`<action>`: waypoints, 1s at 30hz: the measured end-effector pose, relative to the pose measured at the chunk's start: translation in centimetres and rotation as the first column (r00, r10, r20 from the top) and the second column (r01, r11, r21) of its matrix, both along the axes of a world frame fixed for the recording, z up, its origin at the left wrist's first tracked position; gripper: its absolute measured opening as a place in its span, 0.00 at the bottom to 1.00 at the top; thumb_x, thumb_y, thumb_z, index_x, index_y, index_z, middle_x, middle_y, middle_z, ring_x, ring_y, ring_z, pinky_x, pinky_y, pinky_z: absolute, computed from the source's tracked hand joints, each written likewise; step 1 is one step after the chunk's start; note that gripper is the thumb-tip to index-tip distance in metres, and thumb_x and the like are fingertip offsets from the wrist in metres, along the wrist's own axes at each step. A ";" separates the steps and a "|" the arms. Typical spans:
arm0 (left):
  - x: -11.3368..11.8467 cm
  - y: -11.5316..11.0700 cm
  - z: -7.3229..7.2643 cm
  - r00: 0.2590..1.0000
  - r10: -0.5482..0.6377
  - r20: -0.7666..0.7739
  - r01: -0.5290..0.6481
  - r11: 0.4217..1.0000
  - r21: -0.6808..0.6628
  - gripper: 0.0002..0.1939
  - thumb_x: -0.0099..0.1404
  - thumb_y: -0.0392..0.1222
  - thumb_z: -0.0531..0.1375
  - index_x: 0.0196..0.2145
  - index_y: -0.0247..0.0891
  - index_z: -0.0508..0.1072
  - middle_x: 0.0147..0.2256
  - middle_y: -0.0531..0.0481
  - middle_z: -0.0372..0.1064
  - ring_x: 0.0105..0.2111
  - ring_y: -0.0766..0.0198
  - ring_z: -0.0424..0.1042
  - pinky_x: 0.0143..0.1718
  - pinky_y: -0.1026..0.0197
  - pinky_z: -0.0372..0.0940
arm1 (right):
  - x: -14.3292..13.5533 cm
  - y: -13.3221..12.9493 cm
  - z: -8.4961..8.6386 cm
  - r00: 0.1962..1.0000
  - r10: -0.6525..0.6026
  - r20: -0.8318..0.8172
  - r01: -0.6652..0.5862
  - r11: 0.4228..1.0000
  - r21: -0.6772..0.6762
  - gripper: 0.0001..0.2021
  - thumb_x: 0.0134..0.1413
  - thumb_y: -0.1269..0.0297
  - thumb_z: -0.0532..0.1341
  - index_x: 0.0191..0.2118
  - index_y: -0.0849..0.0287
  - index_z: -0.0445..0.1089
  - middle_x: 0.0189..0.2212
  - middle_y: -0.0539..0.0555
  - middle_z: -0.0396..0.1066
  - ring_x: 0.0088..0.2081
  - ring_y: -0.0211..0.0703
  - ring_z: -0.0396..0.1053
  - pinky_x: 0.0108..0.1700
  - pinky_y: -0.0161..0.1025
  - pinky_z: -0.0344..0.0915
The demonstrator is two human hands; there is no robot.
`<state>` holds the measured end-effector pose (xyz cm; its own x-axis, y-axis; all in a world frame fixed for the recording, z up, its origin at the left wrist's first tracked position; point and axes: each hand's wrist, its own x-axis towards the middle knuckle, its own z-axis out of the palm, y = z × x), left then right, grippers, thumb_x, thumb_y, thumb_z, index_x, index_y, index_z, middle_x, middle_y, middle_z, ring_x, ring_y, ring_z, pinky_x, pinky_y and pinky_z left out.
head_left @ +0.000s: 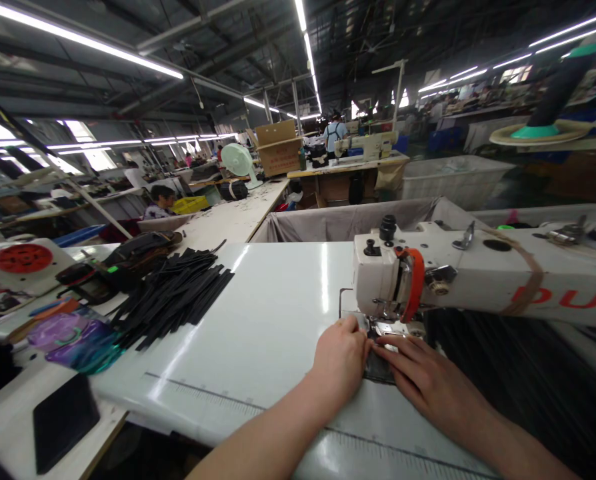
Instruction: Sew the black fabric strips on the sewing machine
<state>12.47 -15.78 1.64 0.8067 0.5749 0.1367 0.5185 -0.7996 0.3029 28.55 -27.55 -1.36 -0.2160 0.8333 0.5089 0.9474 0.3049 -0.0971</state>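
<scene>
A small dark fabric piece (379, 371) lies flat under the presser foot of a white sewing machine (385, 273). My left hand (342, 357) is closed at the left of the foot, its curled fingers gripping the fabric's edge. From the right, my right hand (425, 370) reaches in with fingers stretched out, the fingertips resting on the same piece beside the foot. Its thumb is hidden. The needle tip cannot be made out behind the fingers and machine head.
Black strips (178, 293) lie piled at the table's left, near a purple and teal pouch (73, 337). More dark strips (523, 380) lie right of my right hand. A cloth-lined bin (338, 223) stands behind the table. A fan (239, 163) and a cardboard box (278, 150) are farther back.
</scene>
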 end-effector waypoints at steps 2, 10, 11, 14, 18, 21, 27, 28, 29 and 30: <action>-0.6 0.0 0.0 0.997 -0.067 0.049 0.072 0.992 -0.108 0.13 0.70 0.34 0.52 0.37 0.36 0.76 0.38 0.47 0.67 0.35 0.63 0.70 0.39 0.62 0.67 | -0.1 0.0 0.1 1.000 0.004 0.020 -0.004 1.000 0.000 0.16 0.64 0.71 0.51 0.52 0.58 0.69 0.48 0.58 0.71 0.49 0.49 0.69 0.48 0.47 0.72; -1.6 1.3 0.5 0.990 -0.111 0.093 0.117 0.991 -0.069 0.06 0.66 0.36 0.60 0.39 0.41 0.78 0.44 0.48 0.69 0.44 0.56 0.67 0.46 0.55 0.65 | -0.3 0.1 0.1 0.997 -0.017 0.079 0.016 1.000 0.008 0.16 0.67 0.67 0.49 0.52 0.62 0.69 0.48 0.60 0.71 0.47 0.50 0.69 0.46 0.48 0.73; -1.3 0.9 0.4 0.992 -0.083 0.090 0.089 0.994 -0.061 0.06 0.66 0.37 0.60 0.39 0.40 0.78 0.45 0.48 0.70 0.44 0.55 0.66 0.46 0.54 0.65 | -0.2 0.1 0.0 0.996 -0.025 0.083 0.025 1.000 0.005 0.16 0.67 0.67 0.49 0.53 0.62 0.69 0.48 0.60 0.71 0.47 0.50 0.69 0.46 0.48 0.73; -0.6 -0.1 0.1 0.992 -0.071 0.100 0.077 0.995 -0.057 0.06 0.67 0.35 0.59 0.40 0.38 0.76 0.46 0.49 0.72 0.46 0.56 0.66 0.47 0.54 0.65 | 0.0 0.1 -0.5 0.994 -0.062 0.091 0.060 0.998 0.026 0.16 0.68 0.66 0.48 0.53 0.62 0.68 0.49 0.61 0.71 0.48 0.51 0.70 0.46 0.49 0.73; -0.2 -0.7 -0.2 0.991 -0.081 0.106 0.088 0.994 -0.060 0.05 0.68 0.36 0.59 0.40 0.38 0.75 0.45 0.51 0.73 0.46 0.57 0.67 0.46 0.53 0.65 | 0.2 0.1 -0.9 0.993 -0.073 0.093 0.068 0.996 0.053 0.16 0.68 0.65 0.48 0.53 0.63 0.69 0.49 0.61 0.71 0.48 0.51 0.70 0.47 0.50 0.73; -0.2 -0.8 -0.3 0.993 -0.076 0.090 0.081 0.995 -0.054 0.06 0.69 0.37 0.58 0.40 0.38 0.75 0.45 0.50 0.73 0.46 0.56 0.67 0.46 0.53 0.64 | 0.1 0.1 -0.8 0.994 -0.067 0.082 0.065 0.997 0.036 0.16 0.68 0.66 0.49 0.52 0.63 0.69 0.48 0.61 0.71 0.48 0.51 0.70 0.47 0.49 0.73; -0.2 -0.8 0.0 0.995 -0.088 0.042 0.089 0.996 -0.028 0.08 0.71 0.37 0.55 0.41 0.37 0.74 0.45 0.48 0.72 0.46 0.56 0.67 0.47 0.54 0.63 | 0.0 0.1 -0.5 0.995 -0.068 0.073 0.067 0.998 0.020 0.16 0.66 0.67 0.49 0.52 0.64 0.69 0.48 0.61 0.71 0.48 0.51 0.70 0.47 0.49 0.73; -0.1 -0.8 0.0 0.995 -0.096 0.034 0.097 0.995 -0.022 0.08 0.71 0.38 0.54 0.41 0.37 0.74 0.45 0.48 0.72 0.46 0.56 0.67 0.46 0.54 0.63 | 0.0 0.0 -0.5 0.995 -0.072 0.072 0.071 0.997 0.017 0.16 0.66 0.67 0.49 0.52 0.64 0.69 0.48 0.61 0.71 0.48 0.51 0.70 0.47 0.49 0.73; -0.1 -0.8 0.0 0.994 -0.105 0.025 0.105 0.994 -0.016 0.08 0.71 0.38 0.54 0.42 0.37 0.73 0.45 0.48 0.71 0.46 0.56 0.67 0.46 0.54 0.63 | 0.0 0.0 -0.4 0.995 -0.074 0.072 0.073 0.997 0.017 0.16 0.66 0.67 0.49 0.52 0.63 0.69 0.48 0.61 0.71 0.48 0.51 0.70 0.47 0.49 0.73; -0.1 -0.7 0.0 0.994 -0.111 0.016 0.111 0.994 -0.009 0.08 0.71 0.38 0.54 0.42 0.37 0.73 0.45 0.48 0.71 0.46 0.56 0.66 0.45 0.54 0.63 | 0.0 0.0 -0.4 0.995 -0.076 0.072 0.074 0.997 0.022 0.16 0.66 0.67 0.49 0.52 0.63 0.69 0.48 0.61 0.71 0.48 0.51 0.70 0.47 0.49 0.73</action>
